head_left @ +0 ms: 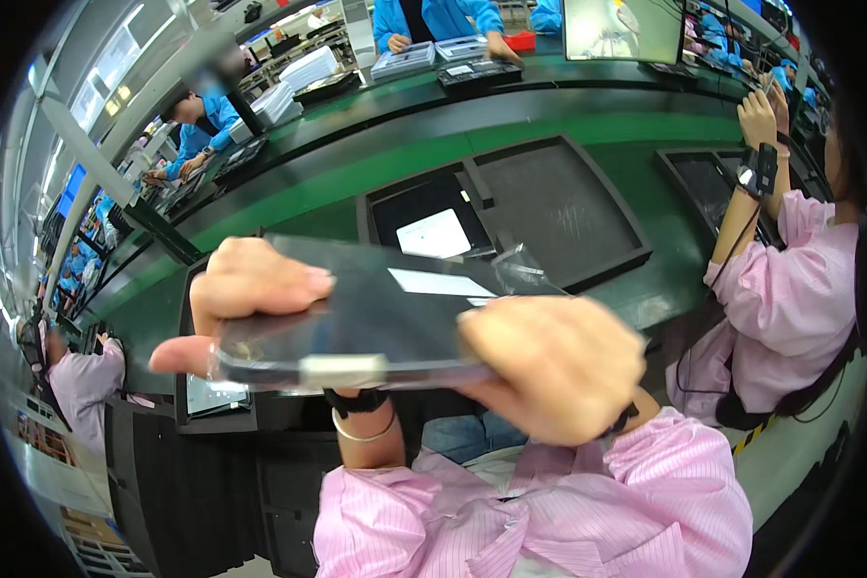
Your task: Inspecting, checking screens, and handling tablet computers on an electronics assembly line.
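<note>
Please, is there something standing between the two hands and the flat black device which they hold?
Only clear film, which seems wrapped around the flat black device. The left hand and right hand hold it; nothing else is visible between.

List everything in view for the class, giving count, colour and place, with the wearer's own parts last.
Flat device: one, dark, centre, in clear film
Label: at least one, white, on the device
Large tray: one, black, beyond the device
Rectangle: one, white, inside that tray
Bench: one nearby, green, mid-view
Screen: one, pale green, top
Blue-clad workers: several, blue, far side
Pink-clad neighbours: two, pink, left and right
Distant items: too small to count
Bracelet: one, metallic, left wrist
Sleeves: two, pink, bottom
Left grip: one, bare, device's left end
Right grip: one, bare, device's right end
</note>
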The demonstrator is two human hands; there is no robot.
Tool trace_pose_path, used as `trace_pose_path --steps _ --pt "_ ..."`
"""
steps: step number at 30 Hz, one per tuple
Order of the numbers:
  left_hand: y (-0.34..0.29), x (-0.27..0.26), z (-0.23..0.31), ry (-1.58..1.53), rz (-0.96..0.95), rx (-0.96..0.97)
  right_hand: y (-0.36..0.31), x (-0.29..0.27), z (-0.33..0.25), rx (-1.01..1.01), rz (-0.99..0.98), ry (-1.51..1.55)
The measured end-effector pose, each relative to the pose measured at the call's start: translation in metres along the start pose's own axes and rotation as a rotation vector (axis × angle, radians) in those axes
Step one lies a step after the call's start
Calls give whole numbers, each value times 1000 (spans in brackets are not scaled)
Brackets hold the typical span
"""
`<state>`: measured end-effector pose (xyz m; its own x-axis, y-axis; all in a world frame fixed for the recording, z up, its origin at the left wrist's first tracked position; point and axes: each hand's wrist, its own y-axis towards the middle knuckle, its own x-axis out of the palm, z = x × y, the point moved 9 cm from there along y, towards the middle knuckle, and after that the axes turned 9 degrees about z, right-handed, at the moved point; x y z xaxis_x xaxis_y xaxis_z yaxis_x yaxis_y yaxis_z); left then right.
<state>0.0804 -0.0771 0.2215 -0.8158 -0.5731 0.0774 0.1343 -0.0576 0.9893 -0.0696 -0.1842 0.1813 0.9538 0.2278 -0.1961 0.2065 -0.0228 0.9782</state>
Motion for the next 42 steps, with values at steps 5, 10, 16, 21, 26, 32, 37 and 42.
trace_pose_path --steps 5,10,16,21,26,32,37,42 --pt "-24 -83 -1 148 202 84 -16 -4 20 107 -287 244" --pt "-37 -120 -25 -96 442 45 -43 -20 39 160 -106 368" --pt "-38 -111 -55 -113 286 -123 -39 -14 27 140 -120 434" --pt "-59 -125 -83 -119 629 -215 -44 4 38 271 -228 520" --pt "-52 -87 -99 -238 482 -271 -61 53 63 545 -302 707" --pt "-46 -45 -101 -180 523 -445 -70 88 119 866 -44 673" --pt "-40 -31 -101 -56 575 -566 -83 107 142 996 -1 649" --pt "-37 -35 -111 -82 613 -588 -85 111 146 1004 -4 695"
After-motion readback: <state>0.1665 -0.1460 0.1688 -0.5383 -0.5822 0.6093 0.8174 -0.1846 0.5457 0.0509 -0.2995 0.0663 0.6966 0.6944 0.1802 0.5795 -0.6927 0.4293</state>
